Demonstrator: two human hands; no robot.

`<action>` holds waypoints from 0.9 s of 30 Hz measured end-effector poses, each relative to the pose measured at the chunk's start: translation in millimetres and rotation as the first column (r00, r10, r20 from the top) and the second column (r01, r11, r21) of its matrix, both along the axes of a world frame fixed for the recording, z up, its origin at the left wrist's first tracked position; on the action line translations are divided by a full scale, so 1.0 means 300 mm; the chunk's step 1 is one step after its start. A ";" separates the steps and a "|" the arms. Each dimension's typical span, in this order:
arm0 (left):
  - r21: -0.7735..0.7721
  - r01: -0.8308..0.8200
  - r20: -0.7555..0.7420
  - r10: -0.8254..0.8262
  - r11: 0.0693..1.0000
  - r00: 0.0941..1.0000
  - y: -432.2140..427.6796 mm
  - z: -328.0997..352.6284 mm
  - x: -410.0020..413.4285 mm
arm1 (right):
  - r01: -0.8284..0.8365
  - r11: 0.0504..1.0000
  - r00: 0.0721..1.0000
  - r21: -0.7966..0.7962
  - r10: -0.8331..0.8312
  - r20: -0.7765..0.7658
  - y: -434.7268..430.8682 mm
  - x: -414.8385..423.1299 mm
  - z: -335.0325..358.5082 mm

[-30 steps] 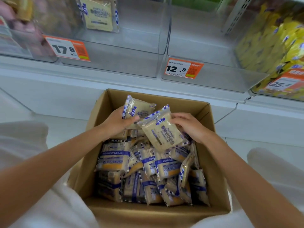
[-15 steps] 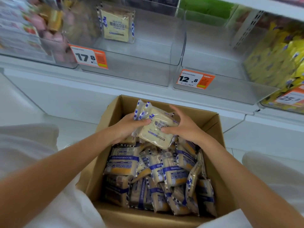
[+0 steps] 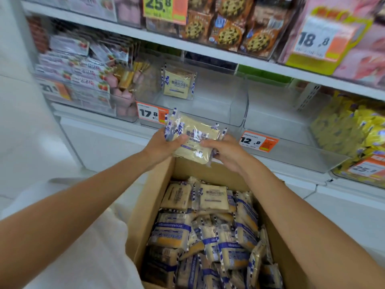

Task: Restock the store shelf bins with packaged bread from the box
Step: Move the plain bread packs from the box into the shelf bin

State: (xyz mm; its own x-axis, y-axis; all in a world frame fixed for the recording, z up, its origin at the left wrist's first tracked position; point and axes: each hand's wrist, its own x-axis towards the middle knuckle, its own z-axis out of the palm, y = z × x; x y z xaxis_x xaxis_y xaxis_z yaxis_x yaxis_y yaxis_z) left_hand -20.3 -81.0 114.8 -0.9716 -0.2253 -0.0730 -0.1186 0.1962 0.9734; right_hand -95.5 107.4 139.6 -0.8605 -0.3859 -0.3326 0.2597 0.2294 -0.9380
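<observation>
Left hand (image 3: 161,146) and right hand (image 3: 226,152) grasp stack of bread packs (image 3: 194,138) together, above far edge of box (image 3: 150,197), just near clear bin (image 3: 218,105) holding one upright pack (image 3: 178,85).

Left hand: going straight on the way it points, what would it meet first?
Likely the front wall of the clear bin, by the price tag; the bread packs it holds would touch first. Depth is unclear.
</observation>
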 end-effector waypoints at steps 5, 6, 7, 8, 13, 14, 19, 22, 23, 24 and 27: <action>-0.268 -0.229 -0.195 0.180 0.936 0.964 -0.149 0.174 -0.134 | 0.092 0.989 0.993 -0.112 -0.099 -0.058 -0.143 -0.129 0.159; -0.308 -0.293 -0.234 0.226 0.905 0.946 -0.193 0.191 -0.170 | 0.105 0.985 0.992 -0.138 -0.113 -0.058 -0.169 -0.167 0.177; -0.350 -0.355 -0.261 0.273 0.867 0.926 -0.237 0.207 -0.200 | 0.116 0.983 0.990 -0.143 -0.126 -0.066 -0.195 -0.210 0.188; -0.387 -0.413 -0.284 0.319 0.824 0.904 -0.289 0.211 -0.230 | 0.134 0.981 0.986 -0.141 -0.146 -0.075 -0.222 -0.259 0.189; -0.621 -0.533 -0.401 0.352 0.575 0.846 -0.484 0.177 -0.376 | 0.178 0.981 0.968 -0.072 -0.187 -0.165 -0.368 -0.520 0.123; -0.636 -0.512 -0.397 0.325 0.578 0.859 -0.504 0.160 -0.400 | 0.170 0.985 0.963 -0.035 -0.174 -0.207 -0.400 -0.561 0.096; -0.611 -0.450 -0.454 0.177 0.651 0.873 -0.526 0.080 -0.433 | 0.154 0.974 0.931 0.169 -0.086 -0.355 -0.537 -0.807 -0.101; -0.530 -0.471 -0.502 0.187 0.705 0.845 -0.531 0.062 -0.427 | 0.178 0.974 0.924 0.139 -0.117 -0.363 -0.608 -0.817 -0.096; -0.508 -0.476 -0.509 0.196 0.718 0.838 -0.533 0.057 -0.427 | 0.206 0.967 0.920 0.152 -0.139 -0.366 -0.621 -0.789 -0.080; -0.492 -0.480 -0.515 0.202 0.727 0.833 -0.533 0.054 -0.427 | 0.248 0.953 0.907 0.173 -0.165 -0.388 -0.627 -0.777 -0.079; -0.474 -0.485 -0.531 0.200 0.735 0.823 -0.531 0.051 -0.424 | 0.324 0.922 0.780 0.211 -0.134 -0.612 -0.601 -0.758 -0.087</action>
